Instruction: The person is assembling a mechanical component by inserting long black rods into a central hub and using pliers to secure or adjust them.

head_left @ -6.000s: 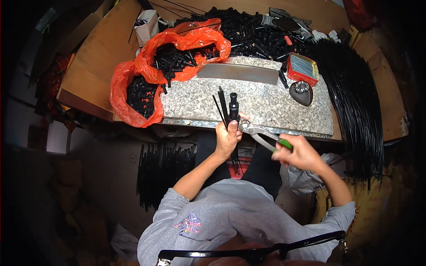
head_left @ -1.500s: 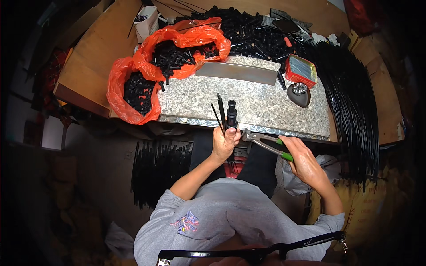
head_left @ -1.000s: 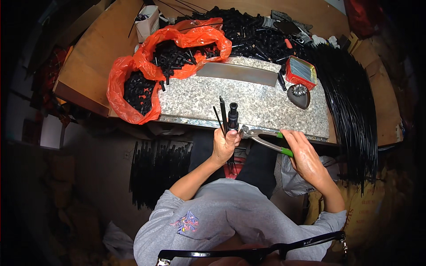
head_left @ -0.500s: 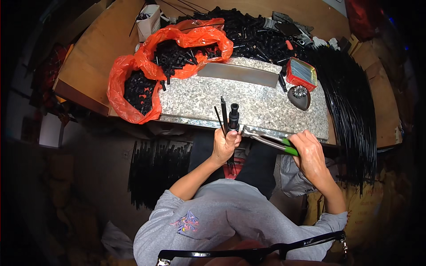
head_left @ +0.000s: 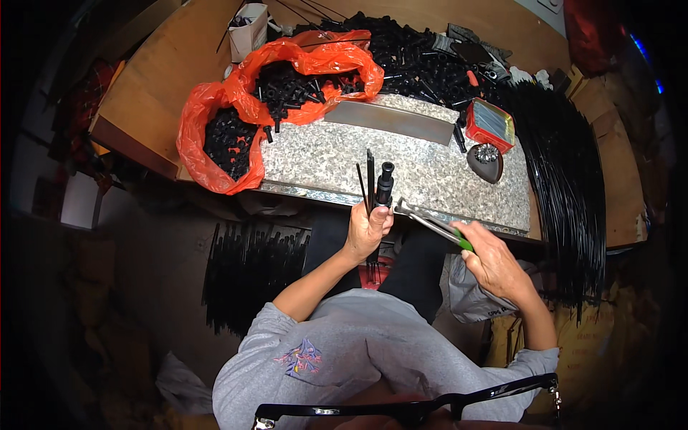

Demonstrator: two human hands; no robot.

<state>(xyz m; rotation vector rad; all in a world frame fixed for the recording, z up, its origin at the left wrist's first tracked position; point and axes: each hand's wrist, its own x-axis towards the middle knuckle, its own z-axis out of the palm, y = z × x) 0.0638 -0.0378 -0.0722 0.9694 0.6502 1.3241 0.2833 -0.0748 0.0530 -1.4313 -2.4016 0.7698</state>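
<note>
The black tubular fitting (head_left: 385, 185) stands nearly upright in the left hand (head_left: 368, 231), in front of the near edge of the stone slab (head_left: 416, 172). This hand is closed, its thumb pressed over the lower part of the fitting, and it also grips several thin black rods (head_left: 370, 175) alongside. The right hand (head_left: 494, 265) is wrapped around the green-handled pliers (head_left: 436, 224), handles close together; the plier head lies just beside the fitting's lower part, and contact cannot be made out. For good control, hold the fitting steady, seat the plier head squarely before squeezing, and keep the left fingertips clear of the bite. Apply pressure evenly; a slanted grip could slip or mark the surface. Beyond, a metal plate (head_left: 390, 123) lies on the slab, with a red box (head_left: 489, 140) and a dark dish (head_left: 484, 173) to the right.
</note>
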